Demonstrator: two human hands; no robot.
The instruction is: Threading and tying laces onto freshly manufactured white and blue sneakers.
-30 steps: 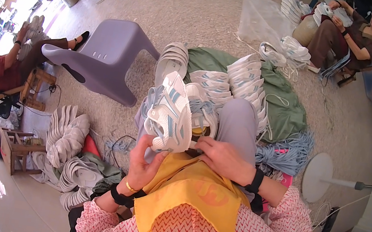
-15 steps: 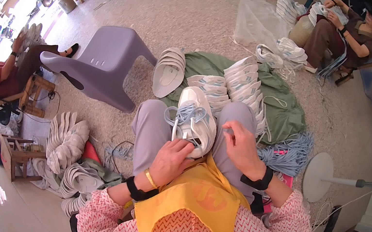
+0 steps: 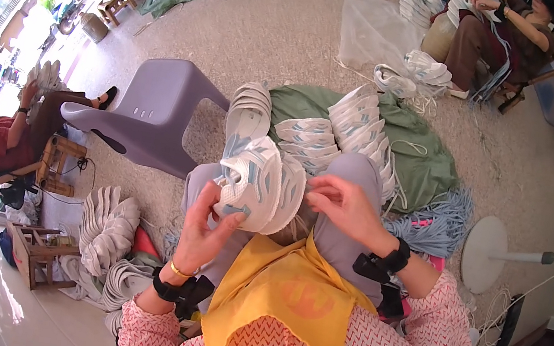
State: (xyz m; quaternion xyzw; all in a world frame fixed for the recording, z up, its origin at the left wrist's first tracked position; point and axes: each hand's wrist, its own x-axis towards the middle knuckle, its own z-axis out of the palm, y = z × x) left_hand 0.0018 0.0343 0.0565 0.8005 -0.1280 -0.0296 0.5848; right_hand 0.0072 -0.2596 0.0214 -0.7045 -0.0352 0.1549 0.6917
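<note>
A white shoe upper (image 3: 254, 180) with blue-grey trim is tilted on its side above my lap. My left hand (image 3: 200, 230) grips its near left edge, thumb on the outside and fingers at the opening. A second white layer shows along the upper's right side. Just right of it, my right hand (image 3: 348, 205) has its fingers pinched together; what they hold, if anything, is too small to tell. Beyond my knees, rows of nested shoe uppers (image 3: 358, 124) lie on a green cloth (image 3: 432, 166). A bundle of blue-grey laces (image 3: 441, 219) lies right of my knee.
A purple plastic chair (image 3: 156, 105) stands ahead on the left. More stacked shoe pieces (image 3: 108, 229) lie at the left by a wooden stool (image 3: 37, 250). At the right is a white round base with a pole (image 3: 486, 256). Two co-workers sit at far left and far right.
My left hand has turned the shoe upper onto its side and lifted it leftward. The right hand has come in from the right, closer to it. The whole view has shifted slightly.
</note>
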